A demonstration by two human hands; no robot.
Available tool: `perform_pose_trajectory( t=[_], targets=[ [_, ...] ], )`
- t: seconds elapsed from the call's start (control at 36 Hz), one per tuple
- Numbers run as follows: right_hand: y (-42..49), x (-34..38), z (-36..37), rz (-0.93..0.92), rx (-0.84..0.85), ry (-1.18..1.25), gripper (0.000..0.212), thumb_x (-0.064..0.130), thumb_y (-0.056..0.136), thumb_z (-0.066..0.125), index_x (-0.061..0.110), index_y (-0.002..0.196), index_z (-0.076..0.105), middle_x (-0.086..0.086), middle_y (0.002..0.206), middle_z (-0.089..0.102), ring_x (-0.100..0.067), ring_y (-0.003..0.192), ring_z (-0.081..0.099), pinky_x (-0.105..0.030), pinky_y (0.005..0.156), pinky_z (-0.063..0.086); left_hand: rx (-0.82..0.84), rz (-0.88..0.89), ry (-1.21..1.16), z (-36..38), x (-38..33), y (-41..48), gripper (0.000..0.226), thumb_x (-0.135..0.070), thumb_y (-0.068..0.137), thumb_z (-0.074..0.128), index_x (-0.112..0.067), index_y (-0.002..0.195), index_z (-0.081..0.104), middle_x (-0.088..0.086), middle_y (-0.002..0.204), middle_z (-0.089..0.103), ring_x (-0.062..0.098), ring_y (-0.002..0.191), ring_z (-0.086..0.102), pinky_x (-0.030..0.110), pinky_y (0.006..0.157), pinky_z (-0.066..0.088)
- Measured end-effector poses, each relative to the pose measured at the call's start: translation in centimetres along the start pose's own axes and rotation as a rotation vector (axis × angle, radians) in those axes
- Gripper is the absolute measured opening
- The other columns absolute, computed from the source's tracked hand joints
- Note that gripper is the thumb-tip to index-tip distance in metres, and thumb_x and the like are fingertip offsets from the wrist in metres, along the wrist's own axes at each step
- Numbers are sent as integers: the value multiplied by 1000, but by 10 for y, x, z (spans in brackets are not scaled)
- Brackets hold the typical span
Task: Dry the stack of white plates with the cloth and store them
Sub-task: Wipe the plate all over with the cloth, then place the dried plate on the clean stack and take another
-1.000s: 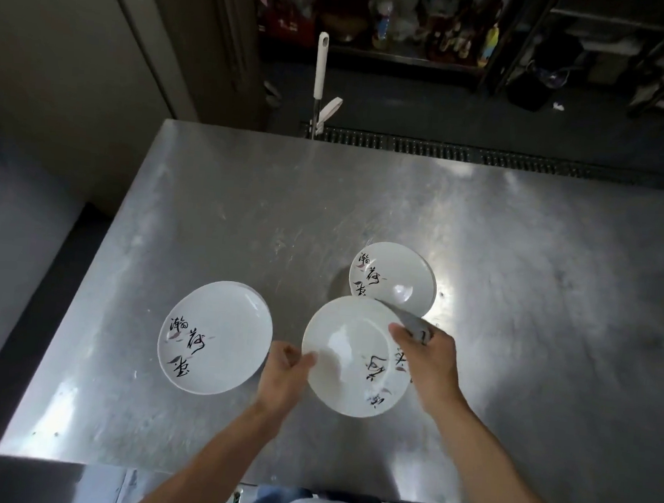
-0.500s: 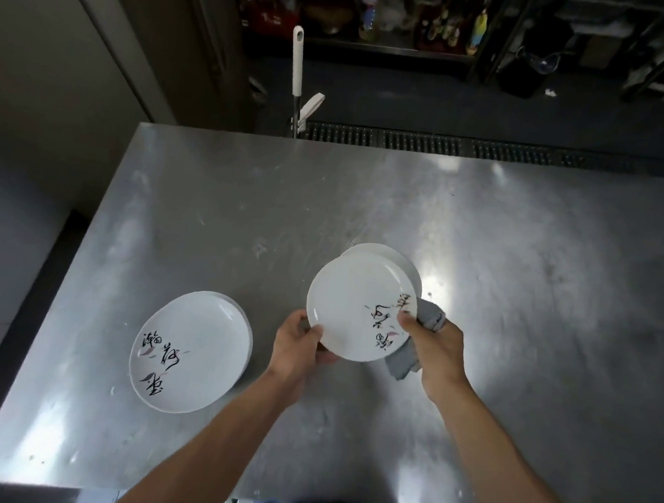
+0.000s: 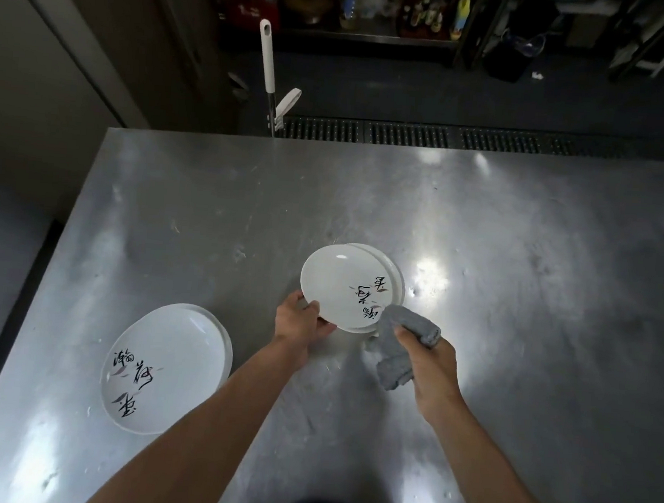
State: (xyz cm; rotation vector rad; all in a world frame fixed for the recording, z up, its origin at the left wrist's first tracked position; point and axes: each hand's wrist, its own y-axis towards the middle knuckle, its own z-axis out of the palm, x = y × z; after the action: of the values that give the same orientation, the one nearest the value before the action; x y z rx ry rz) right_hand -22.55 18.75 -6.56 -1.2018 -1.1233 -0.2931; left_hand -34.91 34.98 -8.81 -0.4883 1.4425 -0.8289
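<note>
A white plate with black brush writing (image 3: pixel 344 283) is held over the steel table (image 3: pixel 515 303), directly above another plate (image 3: pixel 394 269) of which only the right rim shows. My left hand (image 3: pixel 298 321) grips the held plate by its near-left rim. My right hand (image 3: pixel 429 360) grips a folded grey cloth (image 3: pixel 398 346), whose top edge touches the plate's near-right rim. To the left lies a stack of white plates (image 3: pixel 165 365) with the same writing, flat on the table.
The table's left edge drops to a dark floor. A white mop handle (image 3: pixel 267 54) stands beyond the far edge, beside a floor drain grate (image 3: pixel 409 135). Dark shelves with bottles (image 3: pixel 379 7) line the back.
The held plate moved away from me over the right plate. My right hand slid off its rim, and the cloth is now in full view at the plate's near edge.
</note>
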Motion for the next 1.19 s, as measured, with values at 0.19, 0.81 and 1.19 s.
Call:
perform_pose_trajectory(
  t=[0.19, 0.81, 1.19],
  targets=[
    [-14, 7, 4, -108, 79, -56, 16, 30, 81, 78, 21, 93, 77, 1, 80, 77, -11, 63, 70, -22, 45, 48, 20, 40, 195, 1, 2, 8, 28, -1, 97, 59, -14, 122, 65, 10, 102, 70, 27, 86, 69, 37, 68, 64],
    [-53, 11, 121, -561, 450, -546, 23, 30, 86, 61, 52, 89, 65, 20, 83, 70, 5, 78, 63, -5, 70, 44, -202, 332, 609, -147, -39, -54, 37, -12, 94, 59, -18, 130, 63, -5, 115, 68, 23, 110, 68, 26, 93, 47],
    [-83, -44, 219, -495, 590, -648, 31, 16, 94, 56, 45, 92, 65, 30, 79, 66, 3, 76, 61, -24, 72, 47, -494, 269, 529, -291, -22, -92, 33, -3, 87, 58, -28, 101, 74, -1, 96, 72, 16, 82, 68, 22, 75, 54]
  ],
)
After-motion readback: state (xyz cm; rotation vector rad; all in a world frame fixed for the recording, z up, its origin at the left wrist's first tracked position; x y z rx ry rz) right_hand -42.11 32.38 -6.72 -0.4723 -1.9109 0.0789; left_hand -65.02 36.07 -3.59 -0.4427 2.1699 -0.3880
